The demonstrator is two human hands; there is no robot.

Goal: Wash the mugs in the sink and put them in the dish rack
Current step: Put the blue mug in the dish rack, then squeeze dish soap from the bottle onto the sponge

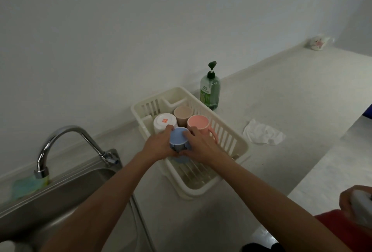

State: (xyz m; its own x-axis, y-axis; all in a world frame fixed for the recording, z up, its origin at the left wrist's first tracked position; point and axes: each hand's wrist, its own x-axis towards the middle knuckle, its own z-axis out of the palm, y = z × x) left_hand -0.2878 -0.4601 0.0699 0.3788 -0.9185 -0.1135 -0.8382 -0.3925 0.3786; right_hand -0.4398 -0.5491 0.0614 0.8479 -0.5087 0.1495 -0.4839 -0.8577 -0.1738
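Both hands, left [159, 143] and right [202, 146], have their fingers wrapped round an upside-down light-blue plastic mug [178, 136] mid-way along the cream slatted plastic dish rack [227, 139]. It's touching the pink mug [198, 123] and the white mug [164, 121] at the far end.

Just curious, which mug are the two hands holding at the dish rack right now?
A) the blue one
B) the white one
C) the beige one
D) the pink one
A: the left hand and the right hand both grip the blue mug, turned bottom up at the dish rack. The pink mug, white mug and beige mug stand behind it.
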